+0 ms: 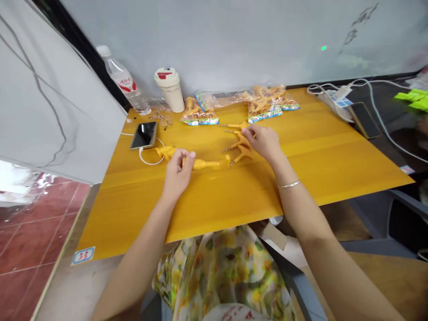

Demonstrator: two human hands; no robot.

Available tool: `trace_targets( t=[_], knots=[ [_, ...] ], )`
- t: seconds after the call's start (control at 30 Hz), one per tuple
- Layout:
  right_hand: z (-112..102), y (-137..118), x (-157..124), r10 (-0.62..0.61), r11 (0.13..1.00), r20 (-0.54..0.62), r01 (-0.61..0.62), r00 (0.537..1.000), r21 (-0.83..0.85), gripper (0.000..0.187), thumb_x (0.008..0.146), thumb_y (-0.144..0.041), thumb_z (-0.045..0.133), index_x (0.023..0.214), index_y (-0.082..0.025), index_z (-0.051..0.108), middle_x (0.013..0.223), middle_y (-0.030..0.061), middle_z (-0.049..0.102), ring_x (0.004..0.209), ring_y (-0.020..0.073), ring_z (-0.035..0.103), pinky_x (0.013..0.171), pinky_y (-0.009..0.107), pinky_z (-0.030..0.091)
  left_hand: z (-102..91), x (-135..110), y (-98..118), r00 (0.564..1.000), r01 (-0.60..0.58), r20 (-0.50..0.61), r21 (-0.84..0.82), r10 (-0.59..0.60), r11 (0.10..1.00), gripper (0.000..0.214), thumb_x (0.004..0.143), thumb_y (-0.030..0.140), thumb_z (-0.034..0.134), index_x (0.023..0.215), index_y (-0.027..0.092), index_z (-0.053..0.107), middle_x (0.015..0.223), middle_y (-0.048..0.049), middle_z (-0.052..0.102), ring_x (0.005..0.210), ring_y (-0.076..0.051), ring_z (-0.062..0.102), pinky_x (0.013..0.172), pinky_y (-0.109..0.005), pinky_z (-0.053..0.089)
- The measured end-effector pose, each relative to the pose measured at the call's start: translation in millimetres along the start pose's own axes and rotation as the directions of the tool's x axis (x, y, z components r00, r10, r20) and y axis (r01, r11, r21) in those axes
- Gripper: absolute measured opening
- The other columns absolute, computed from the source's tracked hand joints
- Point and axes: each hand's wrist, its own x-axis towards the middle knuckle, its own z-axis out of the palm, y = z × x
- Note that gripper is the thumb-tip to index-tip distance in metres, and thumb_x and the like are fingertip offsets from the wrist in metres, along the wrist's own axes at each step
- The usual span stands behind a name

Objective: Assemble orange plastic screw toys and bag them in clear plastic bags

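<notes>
As the left hand (177,176) pinches a ridged yellow claw-shaped piece (207,164) mid-table, its fingers closed on it, the right hand (262,142) rests, fingers slightly apart, on a cluster of similar claw pieces (240,143). Packets (264,109) of yellow pieces lie along the far edge of the yellow wooden table (234,200), with a phone (143,134) off to the left.

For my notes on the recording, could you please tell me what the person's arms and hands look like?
Both arms are bare, with no sleeves; the left hand and right hand are ungloved. A thin silver bangle circles the right wrist. A yellow-green floral garment shows below.
</notes>
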Motion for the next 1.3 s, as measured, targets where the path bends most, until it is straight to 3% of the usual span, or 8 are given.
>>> trace_targets(
  t=[0.17, 0.37, 0.53, 0.73, 0.87, 1.0, 1.13, 1.3],
  knots=[
    [1, -1, -5, 0.090, 0.960, 0.274, -0.010, 0.958, -0.280, 0.048, 0.088, -0.065, 0.059, 0.089, -0.021, 0.079, 0.092, 0.0142, 0.076, 0.088, 0.0278, 0.069, 0.072, 0.034, 0.045, -18.6, -50, -2, 0.964, 0.090, 0.233, 0.158, -0.125, 0.983, 0.032, 0.082, 0.043, 0.075, 0.085, 0.023, 0.050, 0.079, 0.0018, 0.057, 0.069, -0.015, 0.050, 0.066, -0.027, 0.039],
    [12, -12, -10, 0.080, 0.942, 0.318, 0.033, 0.945, -0.335, 0.039, 0.093, -0.047, 0.056, 0.103, -0.016, 0.077, 0.106, 0.0185, 0.076, 0.096, 0.0304, 0.070, 0.074, 0.035, 0.047, -36.4, -64, 1, 0.929, -0.148, 0.371, 0.345, 0.010, 0.927, 0.030, 0.085, 0.044, 0.072, 0.083, 0.023, 0.050, 0.098, -0.0053, 0.065, 0.096, -0.023, 0.055, 0.089, -0.036, 0.045],
    [14, -20, -14, -0.023, 0.958, 0.239, 0.089, 0.971, -0.271, 0.038, 0.095, -0.044, 0.053, 0.111, -0.015, 0.071, 0.100, 0.0187, 0.076, 0.092, 0.0312, 0.070, 0.075, 0.036, 0.046, -39.0, -29, -5, 0.987, -0.158, 0.107, 0.510, 0.120, 0.845, 0.024, 0.091, 0.044, 0.062, 0.098, 0.022, 0.054, 0.107, -0.0098, 0.061, 0.108, -0.026, 0.056, 0.099, -0.043, 0.044],
    [18, -24, -12, -0.097, 0.991, 0.135, 0.109, 0.986, -0.083, 0.029, 0.096, -0.038, 0.050, 0.109, -0.017, 0.065, 0.092, 0.0148, 0.074, 0.082, 0.0277, 0.066, 0.070, 0.034, 0.042, -35.5, -5, -26, 0.997, 0.050, 0.005, 0.729, -0.078, 0.683, 0.025, 0.083, 0.037, 0.067, 0.095, 0.022, 0.052, 0.090, -0.0102, 0.066, 0.093, -0.031, 0.065, 0.082, -0.040, 0.050],
    [25, -21, -8, -0.077, 0.993, 0.029, 0.074, 0.997, 0.095, 0.028, 0.097, -0.040, 0.046, 0.110, -0.019, 0.059, 0.090, 0.0110, 0.071, 0.077, 0.0246, 0.062, 0.068, 0.033, 0.040, -37.8, 2, -24, 0.999, 0.034, -0.026, 0.546, -0.024, 0.837, 0.028, 0.075, 0.032, 0.071, 0.094, 0.024, 0.052, 0.078, -0.0018, 0.064, 0.068, -0.021, 0.061, 0.068, -0.032, 0.047],
    [30, -12, -2, -0.018, 0.946, -0.106, 0.051, 0.994, 0.319, 0.027, 0.098, -0.041, 0.042, 0.112, -0.020, 0.053, 0.086, 0.0055, 0.065, 0.073, 0.0204, 0.059, 0.068, 0.031, 0.038, -26.1, 30, -8, 0.998, 0.060, 0.001, 0.073, -0.060, 0.996, 0.032, 0.070, 0.035, 0.076, 0.091, 0.022, 0.055, 0.074, 0.0016, 0.063, 0.064, -0.013, 0.060, 0.064, -0.025, 0.047],
    [33, -2, 2, 0.033, 0.897, -0.181, 0.051, 0.983, 0.440, 0.027, 0.099, -0.041, 0.039, 0.114, -0.021, 0.050, 0.082, 0.0024, 0.060, 0.071, 0.0181, 0.058, 0.068, 0.030, 0.039, -6.3, 47, -3, 0.973, 0.229, 0.059, -0.364, -0.223, 0.903, 0.033, 0.066, 0.037, 0.078, 0.077, 0.020, 0.052, 0.063, 0.0042, 0.058, 0.058, -0.011, 0.060, 0.061, -0.025, 0.051],
    [35, -1, -1, 0.044, 0.905, -0.177, 0.036, 0.983, 0.424, 0.035, 0.101, -0.043, 0.038, 0.125, -0.020, 0.047, 0.078, 0.0019, 0.059, 0.072, 0.0202, 0.059, 0.069, 0.032, 0.040, 1.3, 36, -14, 0.976, 0.212, 0.048, -0.398, -0.211, 0.892, 0.027, 0.064, 0.029, 0.078, 0.074, 0.020, 0.054, 0.063, 0.0055, 0.055, 0.058, -0.008, 0.055, 0.062, -0.023, 0.050]
  ],
)
